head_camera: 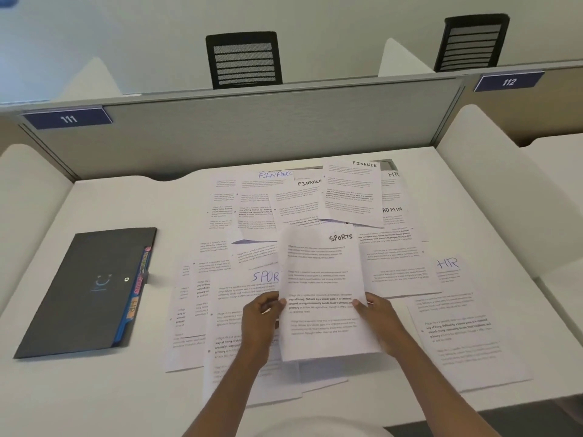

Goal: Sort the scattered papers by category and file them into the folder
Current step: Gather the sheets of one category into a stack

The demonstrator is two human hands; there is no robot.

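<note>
- While the white counter (pixel 94 389) is carrying everything, the scattered papers (pixel 394 263) are lying overlapped ahead of, beneath and to either side of the hands. Handwritten headings are showing: FINANCE furthest ahead, HR and ADMIN ahead and to the right.
- The dark folder (pixel 82 294) is lying flat and closed, well apart to the left of the left hand. Its long axis is running away from the person and leaning slightly rightward.
- The SPORTS sheet (pixel 321 279) is being held up off the pile between both hands, its long axis pointing away from the person and its heading sitting at the far end. Whether more sheets are hiding behind it, I cannot tell.
- A second SPORTS sheet (pixel 252 298), headed in blue, is lying just ahead of and under the left hand, partly covered by the held one.
- The left hand (pixel 262 313) is pinching the held sheet's left edge, thumb on top and fingers curled behind.
- The right hand (pixel 375 316) is pinching the right edge in the same way.
- Coloured tabs (pixel 138 288) are poking out along the folder edge facing the hands.
- Sorting appears to be only starting, with most papers lying loose. Since the left hand is sitting nearer both the matching sheet and the folder, any filing move is likely going leftward over the loose pages, risking dragging them.
</note>
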